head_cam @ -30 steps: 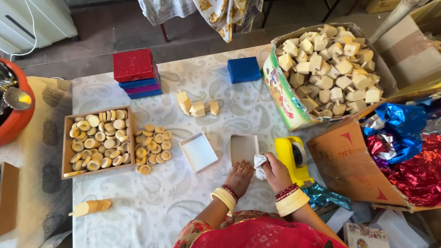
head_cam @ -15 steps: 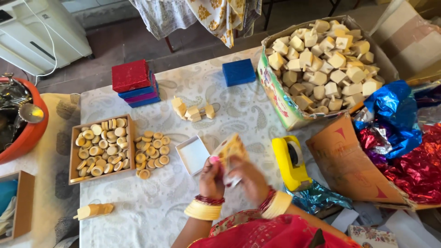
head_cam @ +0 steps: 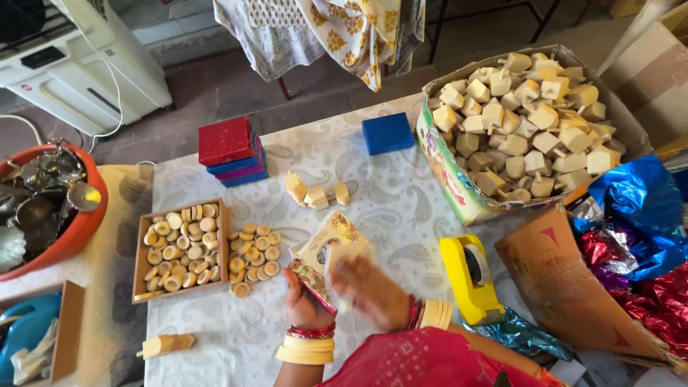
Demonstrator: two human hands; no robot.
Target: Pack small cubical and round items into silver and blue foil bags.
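On the near edge of the table [head_cam: 401,208], centre: two hands at work on a small patterned box [head_cam: 331,236].

Risks, as judged. The box is thin card, half folded and held off the cloth; a hard squeeze could crease it, or it could slip from the fingers. The right hand is blurred with motion, and a wide sweep could knock the yellow tape dispenser [head_cam: 469,279] just to its right. The loose discs [head_cam: 252,251] lie unboxed to the left of the hands; a nudge from a wrist would scatter them.

Left hand [head_cam: 307,301]: closed, fingers curled round the lower corner of the box, gripping it.
Right hand [head_cam: 369,290]: over the box's right side, touching it; too blurred to say how far open it is.

Box: raised between both hands, tilted, patterned face up, directly in front of the person.

Surroundings:
- Tray [head_cam: 179,251] of wooden discs, left of the hands.
- Stack of red and blue boxes [head_cam: 231,150], far left.
- Single blue box [head_cam: 387,132], far centre.
- Few wooden pieces [head_cam: 315,193], loose, beyond the hands.
- Large carton [head_cam: 444,165] heaped with wooden blocks, far right.
- Foil sheets [head_cam: 638,236], red and blue, right edge.
- One wooden peg [head_cam: 165,345], near left.
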